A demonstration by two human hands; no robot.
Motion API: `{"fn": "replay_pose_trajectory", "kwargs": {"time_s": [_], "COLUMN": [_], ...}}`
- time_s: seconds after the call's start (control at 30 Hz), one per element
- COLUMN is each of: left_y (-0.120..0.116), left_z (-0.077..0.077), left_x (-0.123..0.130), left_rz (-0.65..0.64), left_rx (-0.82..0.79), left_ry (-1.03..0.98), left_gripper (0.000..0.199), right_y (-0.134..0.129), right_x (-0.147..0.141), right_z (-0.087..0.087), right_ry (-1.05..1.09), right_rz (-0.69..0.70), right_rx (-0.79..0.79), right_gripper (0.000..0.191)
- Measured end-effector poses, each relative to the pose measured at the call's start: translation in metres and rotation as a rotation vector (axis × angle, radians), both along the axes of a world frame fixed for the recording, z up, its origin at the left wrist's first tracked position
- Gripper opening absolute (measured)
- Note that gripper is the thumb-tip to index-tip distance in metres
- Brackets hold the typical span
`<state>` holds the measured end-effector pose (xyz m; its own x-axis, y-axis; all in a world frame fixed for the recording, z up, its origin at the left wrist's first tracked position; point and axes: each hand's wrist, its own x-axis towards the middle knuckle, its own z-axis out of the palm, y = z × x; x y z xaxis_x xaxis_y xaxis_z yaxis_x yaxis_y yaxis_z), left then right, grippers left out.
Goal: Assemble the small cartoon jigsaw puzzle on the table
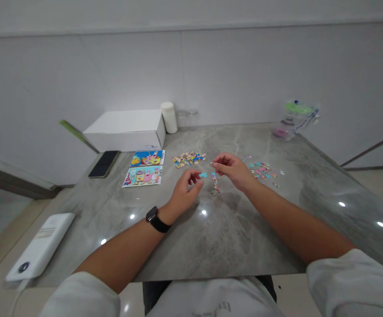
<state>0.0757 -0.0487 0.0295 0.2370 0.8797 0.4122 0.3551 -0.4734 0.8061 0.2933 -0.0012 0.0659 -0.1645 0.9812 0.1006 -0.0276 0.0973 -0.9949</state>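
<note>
My right hand (231, 169) pinches a small jigsaw puzzle piece (212, 164) between thumb and fingertips, just above the table. Below it, a narrow strip of joined puzzle pieces (215, 184) lies on the grey surface. My left hand (188, 189) hovers to the left of that strip, fingers curled but apart from the thumb, with nothing seen in it. Close to its fingertips are light blue puzzle pieces (203, 175). Behind the hands sits a heap of yellow and blue pieces (188, 159). More loose pastel pieces (260, 170) are scattered beyond my right wrist.
Two cartoon picture cards (142, 176) and a phone (104, 164) lie at left. Further back stand a white box (127, 130), a white bottle (169, 118) and clear glasses (192, 118). A plastic bag (295, 121) rests back right, a white power bank (41, 246) front left.
</note>
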Motion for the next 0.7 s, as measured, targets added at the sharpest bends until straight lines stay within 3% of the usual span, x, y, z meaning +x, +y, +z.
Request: {"fn": "replay_pose_trajectory", "kwargs": {"time_s": [0.17, 0.4, 0.57, 0.7], "left_y": [0.006, 0.007, 0.010, 0.011], "left_z": [0.001, 0.001, 0.001, -0.002], "left_x": [-0.001, 0.001, 0.001, 0.001], "left_rz": [0.010, 0.016, 0.008, 0.011], "left_rx": [-0.130, -0.242, -0.316, -0.331], "left_ry": [-0.139, -0.254, -0.354, -0.379], "left_gripper": [0.028, 0.037, 0.039, 0.039], "right_y": [-0.016, -0.027, -0.027, -0.025], "right_x": [-0.033, -0.029, -0.026, -0.024], "right_z": [-0.014, -0.020, -0.029, -0.036], "right_ry": [0.020, -0.013, -0.048, -0.165], "right_rz": [0.050, 0.078, 0.116, 0.062], "right_rx": [-0.058, -0.064, 0.024, 0.173], "right_gripper": [0.043, 0.039, 0.033, 0.029]}}
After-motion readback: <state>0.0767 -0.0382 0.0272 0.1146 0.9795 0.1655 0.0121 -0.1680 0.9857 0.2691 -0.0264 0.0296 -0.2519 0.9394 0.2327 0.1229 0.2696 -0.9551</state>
